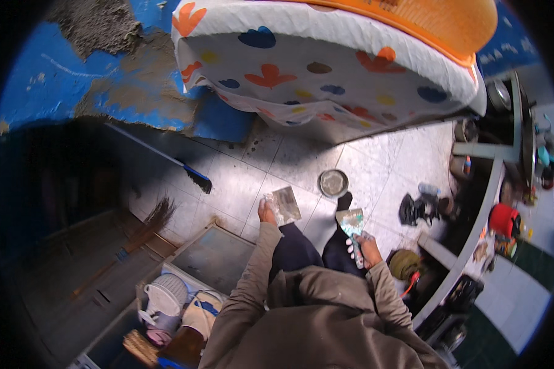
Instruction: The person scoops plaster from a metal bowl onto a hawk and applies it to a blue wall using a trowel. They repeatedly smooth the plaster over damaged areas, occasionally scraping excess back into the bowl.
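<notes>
My left hand (266,210), lightly dusted white, is closed on a square metal plastering blade (287,203) held over my left leg. My right hand (368,247) grips a putty knife (351,221) with a plaster-smeared blade and handle, held over my right leg. On the tiled floor just beyond the two tools sits a round pan (333,183) with grey material inside. Above, the blue wall (55,67) has rough grey patches (98,24) of plaster and bare render.
A cloth-draped unit (326,74) with an orange top stands ahead. A broom (157,152) and twig broom (154,221) lie left; a bin of items (166,295) is lower left. Right are a counter (474,234), gas cylinder (403,264) and black bag (412,209).
</notes>
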`<state>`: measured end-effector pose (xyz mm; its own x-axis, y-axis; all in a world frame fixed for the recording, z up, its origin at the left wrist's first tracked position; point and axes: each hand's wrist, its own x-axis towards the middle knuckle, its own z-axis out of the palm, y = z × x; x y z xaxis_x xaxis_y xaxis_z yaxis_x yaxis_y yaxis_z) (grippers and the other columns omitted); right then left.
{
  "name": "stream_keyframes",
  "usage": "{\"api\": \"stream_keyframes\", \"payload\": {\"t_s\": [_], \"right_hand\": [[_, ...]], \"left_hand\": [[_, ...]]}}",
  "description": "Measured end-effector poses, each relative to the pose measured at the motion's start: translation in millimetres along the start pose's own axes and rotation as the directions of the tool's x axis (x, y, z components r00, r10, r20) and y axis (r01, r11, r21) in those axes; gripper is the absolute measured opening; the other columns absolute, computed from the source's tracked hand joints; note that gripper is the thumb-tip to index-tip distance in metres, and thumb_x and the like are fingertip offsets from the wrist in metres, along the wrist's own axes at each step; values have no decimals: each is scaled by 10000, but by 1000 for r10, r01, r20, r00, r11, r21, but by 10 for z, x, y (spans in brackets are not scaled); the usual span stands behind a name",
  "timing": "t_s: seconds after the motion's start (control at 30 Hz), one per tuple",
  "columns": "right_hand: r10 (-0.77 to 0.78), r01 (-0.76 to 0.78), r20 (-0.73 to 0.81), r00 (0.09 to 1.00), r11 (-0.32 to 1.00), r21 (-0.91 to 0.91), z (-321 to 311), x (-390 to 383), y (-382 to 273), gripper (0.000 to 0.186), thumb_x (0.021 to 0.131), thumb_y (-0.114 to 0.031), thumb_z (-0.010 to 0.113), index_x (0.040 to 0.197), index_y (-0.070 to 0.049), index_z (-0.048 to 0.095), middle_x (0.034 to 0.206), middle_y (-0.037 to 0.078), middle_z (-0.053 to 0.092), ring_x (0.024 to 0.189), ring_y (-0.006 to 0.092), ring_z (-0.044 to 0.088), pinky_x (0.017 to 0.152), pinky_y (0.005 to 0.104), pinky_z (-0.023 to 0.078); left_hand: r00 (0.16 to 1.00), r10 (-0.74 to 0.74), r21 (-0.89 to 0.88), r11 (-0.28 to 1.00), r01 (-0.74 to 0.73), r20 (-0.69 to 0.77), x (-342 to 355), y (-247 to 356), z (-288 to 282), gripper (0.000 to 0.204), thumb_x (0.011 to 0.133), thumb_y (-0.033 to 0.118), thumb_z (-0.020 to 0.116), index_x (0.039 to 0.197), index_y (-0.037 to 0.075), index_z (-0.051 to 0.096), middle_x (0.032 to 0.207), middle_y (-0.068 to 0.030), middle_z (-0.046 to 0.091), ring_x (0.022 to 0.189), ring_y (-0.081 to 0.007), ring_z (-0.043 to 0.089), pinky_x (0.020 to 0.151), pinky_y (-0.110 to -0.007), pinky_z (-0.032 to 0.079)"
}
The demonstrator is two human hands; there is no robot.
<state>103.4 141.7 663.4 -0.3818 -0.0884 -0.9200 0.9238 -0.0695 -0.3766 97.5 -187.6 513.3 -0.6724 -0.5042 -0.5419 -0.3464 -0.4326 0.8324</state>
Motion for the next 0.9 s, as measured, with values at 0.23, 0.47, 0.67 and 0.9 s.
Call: {"api": "stream_keyframes", "payload": {"t_s": [0.23,0.47,0.67,0.9], "right_hand": [[66,-26,163,984,971,-239,-701,796,-284,146,957,-141,477,1029,-31,542,756,91,632,474,142,544,392,278,460],[50,57,217,975,887,-459,-1216,2103,-383,106,926,-139,529,962,-40,527,659,104,611,437,185,560,366,311,462],[28,122,257,966,825,-551,-1100,3359,-342,135,925,-141,531,921,-9,558,631,105,605,428,184,546,369,313,453],[-32,283,328,944,591,-756,-960,4685,-212,272,906,-242,616,955,22,577,629,82,577,432,166,509,393,307,416]], "left_hand": [[962,176,273,955,-115,-210,105,-1652,530,330,887,150,536,1162,-31,534,1088,-199,614,1028,-316,568,923,-381,434],[952,101,289,957,-14,-289,269,-2663,1049,278,900,246,496,1036,14,570,943,-215,613,906,-335,583,833,-404,457],[972,-31,296,950,101,-232,1186,-3866,960,396,931,367,438,1099,44,596,1069,-231,632,1011,-399,590,892,-426,460],[978,-160,570,795,206,-131,1973,-4336,931,475,955,429,421,1212,59,571,1145,-230,619,1101,-414,563,940,-458,433]]}}
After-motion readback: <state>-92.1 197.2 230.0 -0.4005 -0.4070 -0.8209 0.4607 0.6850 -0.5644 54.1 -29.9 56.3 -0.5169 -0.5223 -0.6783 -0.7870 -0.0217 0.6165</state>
